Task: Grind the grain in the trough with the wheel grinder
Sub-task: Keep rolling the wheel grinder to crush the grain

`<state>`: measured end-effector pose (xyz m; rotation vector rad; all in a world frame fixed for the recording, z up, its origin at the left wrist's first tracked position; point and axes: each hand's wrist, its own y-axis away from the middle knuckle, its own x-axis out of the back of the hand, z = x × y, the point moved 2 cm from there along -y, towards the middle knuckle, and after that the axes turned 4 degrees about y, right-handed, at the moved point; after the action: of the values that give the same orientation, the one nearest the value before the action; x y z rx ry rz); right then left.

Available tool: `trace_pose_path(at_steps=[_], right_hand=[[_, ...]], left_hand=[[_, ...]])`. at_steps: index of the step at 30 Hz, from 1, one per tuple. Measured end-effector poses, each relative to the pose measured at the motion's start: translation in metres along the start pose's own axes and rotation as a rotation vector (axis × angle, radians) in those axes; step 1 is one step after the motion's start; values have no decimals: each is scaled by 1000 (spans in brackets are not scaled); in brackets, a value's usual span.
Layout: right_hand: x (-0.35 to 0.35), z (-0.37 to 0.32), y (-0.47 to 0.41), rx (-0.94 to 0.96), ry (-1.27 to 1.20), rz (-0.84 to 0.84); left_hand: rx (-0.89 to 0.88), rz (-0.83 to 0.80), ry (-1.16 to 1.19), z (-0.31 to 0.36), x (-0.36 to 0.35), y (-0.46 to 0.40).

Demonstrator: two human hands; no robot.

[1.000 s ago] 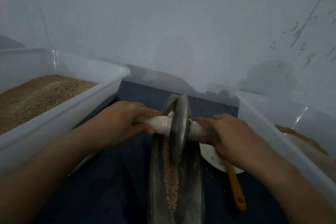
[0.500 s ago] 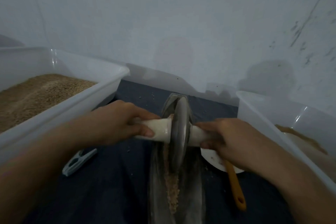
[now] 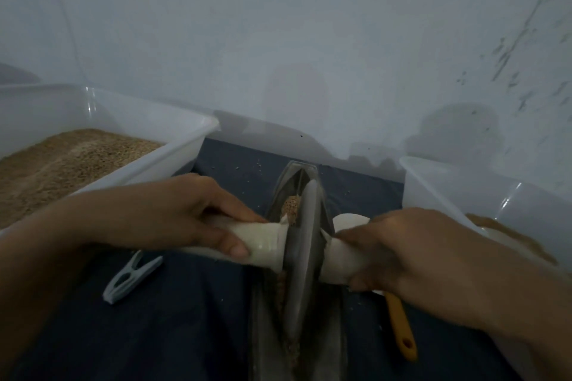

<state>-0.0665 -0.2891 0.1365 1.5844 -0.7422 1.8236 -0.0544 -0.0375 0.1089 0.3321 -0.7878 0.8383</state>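
While the left hand (image 3: 185, 213) and right hand (image 3: 411, 260) each grip a white handle, the wheel grinder (image 3: 301, 254) sits mid-trough (image 3: 266, 318) on the grain (image 3: 291, 206) — press evenly, keep the axle level — roll full strokes

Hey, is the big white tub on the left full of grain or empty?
Partly full: brown grain covers the left tub, its surface below the rim.

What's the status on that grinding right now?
Left hand and right hand grip the wheel grinder handles. Wheel sits in trough, on grain. Nothing blocking.
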Motion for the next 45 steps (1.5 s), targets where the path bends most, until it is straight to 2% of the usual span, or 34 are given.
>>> trace_pose_path(at_steps=[2, 5, 10, 13, 15, 17, 19, 22, 25, 27, 30, 32, 35, 37, 39, 42, 45], right_hand=[[6, -2, 9, -1, -38, -4], [2, -4, 6, -29, -15, 9], [-25, 16, -26, -165, -14, 159], [-41, 25, -35, -217, 29, 309], [-45, 26, -36, -224, 29, 312], [-41, 25, -35, -198, 39, 290], [-31, 19, -29, -149, 75, 232], [-12, 8, -13, -51, 66, 94], [2, -1, 4, -8, 9, 3], [6, -4, 10, -30, 4, 1], [1, -2, 3, -42, 10, 17], [-8, 4, -9, -84, -23, 62], [-27, 13, -27, -158, 45, 233], [-37, 19, -34, -195, 57, 299], [-42, 23, -36, -215, 41, 298], [-35, 20, -32, -181, 72, 244], [-17, 7, -20, -82, 117, 139]], left_hand=[[0, -104, 65, 5, 2, 4], [30, -77, 41, 6, -1, 2], [169, 283, -249, -7, -10, -15], [74, 539, -484, -12, -19, -24], [-2, 594, -573, -13, -22, -27], [-5, 562, -523, -14, -20, -26], [40, 463, -360, -13, -15, -21], [30, 219, -118, -5, -6, -9], [16, -45, 25, 6, -1, 3], [14, -105, 67, 10, 0, 6], [63, -43, -24, 8, -3, 2], [124, 77, -169, 1, -6, -5], [189, 304, -320, -8, -12, -17], [139, 467, -476, -11, -17, -22], [40, 563, -575, -13, -21, -26], [10, 525, -516, -13, -18, -26], [66, 285, -269, -9, -9, -15]])
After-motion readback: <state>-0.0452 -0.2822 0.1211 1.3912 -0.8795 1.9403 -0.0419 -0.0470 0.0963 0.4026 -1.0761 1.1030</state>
